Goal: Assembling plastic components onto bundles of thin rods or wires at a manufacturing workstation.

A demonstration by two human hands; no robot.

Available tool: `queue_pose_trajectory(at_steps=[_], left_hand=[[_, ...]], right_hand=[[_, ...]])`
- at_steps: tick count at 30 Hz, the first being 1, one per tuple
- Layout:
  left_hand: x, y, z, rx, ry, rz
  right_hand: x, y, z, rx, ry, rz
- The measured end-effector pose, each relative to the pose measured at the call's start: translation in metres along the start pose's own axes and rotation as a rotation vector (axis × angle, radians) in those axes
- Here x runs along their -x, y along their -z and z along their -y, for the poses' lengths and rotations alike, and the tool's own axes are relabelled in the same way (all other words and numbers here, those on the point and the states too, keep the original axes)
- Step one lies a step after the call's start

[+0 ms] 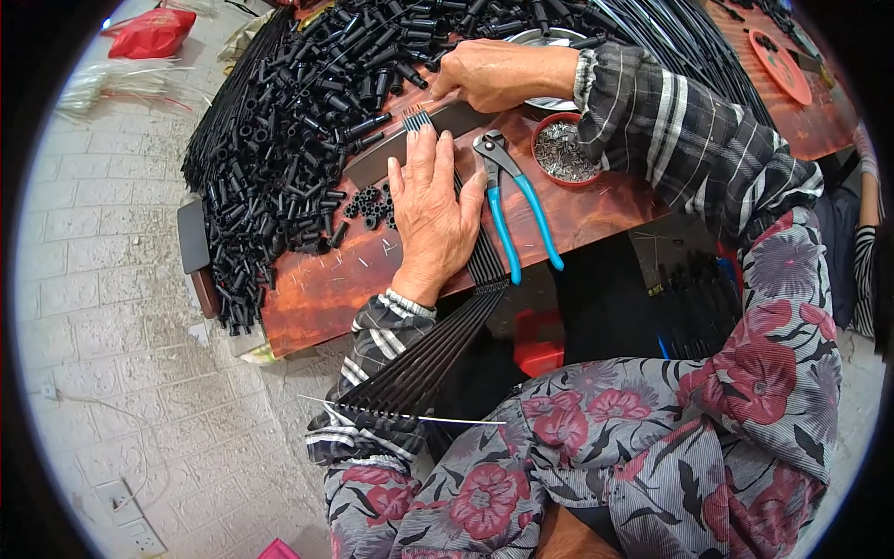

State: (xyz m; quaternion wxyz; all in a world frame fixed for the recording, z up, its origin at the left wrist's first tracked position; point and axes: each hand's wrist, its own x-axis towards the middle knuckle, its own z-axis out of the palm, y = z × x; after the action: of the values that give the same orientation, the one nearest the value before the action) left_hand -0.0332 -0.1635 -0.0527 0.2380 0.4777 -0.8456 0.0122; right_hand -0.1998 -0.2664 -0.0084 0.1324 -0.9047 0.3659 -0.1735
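Note:
My left hand (pixel 430 200) lies flat with fingers stretched over a row of thin black rods (pixel 484 259), pressing them to the table. Copper-coloured tips (pixel 415 115) of the rods stick out past its fingertips, over a long grey-brown bar (pixel 377 164). Below the table edge the rods fan out toward my left sleeve, crossed by a thin white strip (pixel 466 421). Beyond the bar, my right hand (pixel 503 74) is closed in a pinch close to the rod tips; its fingers hide what they hold. Pliers with blue handles (pixel 500 212) lie beside my left hand.
A red bowl (pixel 534 154) of small metal pins stands below my right wrist, with a metal plate (pixel 545 39) behind it. Black plastic tubes (pixel 307 130) are heaped at left. Long black rods (pixel 670 47) lie at far right, near an orange-red tray (pixel 792 82).

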Motion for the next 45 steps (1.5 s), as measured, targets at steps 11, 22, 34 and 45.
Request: queue_pose_trajectory(at_steps=[11,22,34,45], left_hand=[[0.0,0.0,-0.001,0.008,0.013,-0.007],[0.003,0.002,0.003,0.01,0.018,0.02],[0.001,0.001,0.001,0.013,0.019,0.02],[0.001,0.001,0.003,0.009,0.009,0.033]], right_hand=[[-0.006,0.01,-0.011,0.044,0.127,0.05],[-0.012,0.01,-0.003,0.039,0.084,0.108],[-0.014,0.005,-0.004,-0.057,0.048,0.101],[-0.015,0.004,-0.005,-0.099,0.024,0.092]])
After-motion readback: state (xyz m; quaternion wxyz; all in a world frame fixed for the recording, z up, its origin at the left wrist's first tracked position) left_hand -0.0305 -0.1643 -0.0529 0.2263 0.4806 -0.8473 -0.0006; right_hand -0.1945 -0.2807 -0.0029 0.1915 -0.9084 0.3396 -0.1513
